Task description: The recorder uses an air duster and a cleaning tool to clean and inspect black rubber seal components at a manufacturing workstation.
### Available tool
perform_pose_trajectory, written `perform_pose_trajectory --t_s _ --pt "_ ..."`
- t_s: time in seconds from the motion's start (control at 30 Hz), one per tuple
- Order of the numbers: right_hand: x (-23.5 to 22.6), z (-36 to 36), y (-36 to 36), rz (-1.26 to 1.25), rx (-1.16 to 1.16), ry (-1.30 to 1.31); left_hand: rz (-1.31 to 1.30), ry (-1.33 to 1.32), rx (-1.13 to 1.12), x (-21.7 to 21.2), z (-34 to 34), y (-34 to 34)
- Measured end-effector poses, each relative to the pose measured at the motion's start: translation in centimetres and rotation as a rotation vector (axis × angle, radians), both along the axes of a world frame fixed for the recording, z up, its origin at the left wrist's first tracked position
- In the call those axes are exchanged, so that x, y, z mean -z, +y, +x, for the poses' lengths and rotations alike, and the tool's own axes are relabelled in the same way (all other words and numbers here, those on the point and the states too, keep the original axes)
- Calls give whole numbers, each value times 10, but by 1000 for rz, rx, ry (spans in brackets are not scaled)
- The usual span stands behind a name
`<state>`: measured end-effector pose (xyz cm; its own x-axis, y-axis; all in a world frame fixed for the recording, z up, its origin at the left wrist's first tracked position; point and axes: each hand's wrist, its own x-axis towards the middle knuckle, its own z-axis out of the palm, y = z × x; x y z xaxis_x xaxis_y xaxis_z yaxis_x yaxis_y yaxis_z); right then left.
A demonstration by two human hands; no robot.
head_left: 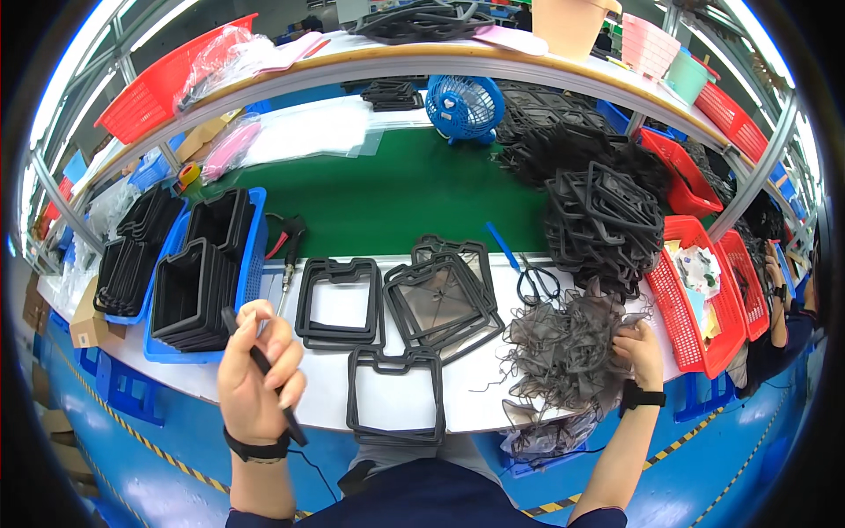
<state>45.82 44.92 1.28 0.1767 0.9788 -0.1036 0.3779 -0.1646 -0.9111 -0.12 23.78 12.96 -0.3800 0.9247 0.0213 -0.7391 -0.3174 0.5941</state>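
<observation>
My left hand (246, 387), raised at the near left, is closed round a slim black stick-like tool (294, 426); its exact kind I cannot make out. My right hand (641, 350) has its fingers curled into the right side of a heap of crumpled dark mesh scraps (563, 345), pinching some of the fabric. Between the hands lie black frames: a bare one (352, 392) at the table's front edge, another bare frame (303, 304) behind it, and overlapping frames with mesh stretched across them (443, 299). Scissors (536, 282) with black handles rest beyond the heap.
Blue baskets (255, 255) of stacked black frames stand at left, beside a screwdriver-like power tool (290, 255). Piled black frames (603, 220) and red baskets (695, 330) take up the right. A blue fan (464, 107) stands behind, under a shelf (352, 66). Another person's arm (778, 299) shows far right.
</observation>
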Motion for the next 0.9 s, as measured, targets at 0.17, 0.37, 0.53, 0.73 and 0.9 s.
perform_pose_trajectory --t_s 0.17,0.37,0.53,0.73,0.9 --pt "-58 -48 -47 551 92 -1023 -125 -52 -94 -2 46 6" --pt "-54 -181 -125 382 -1073 -18 -245 -210 72 28 64 -8" --pt "-7 -225 -164 222 -1251 103 -290 -262 11 22 71 -1" --pt "7 -226 -124 -42 -1048 -124 -406 -241 9 115 28 32" --pt "-5 -233 -41 531 -467 -559 -543 -262 14 154 28 40"
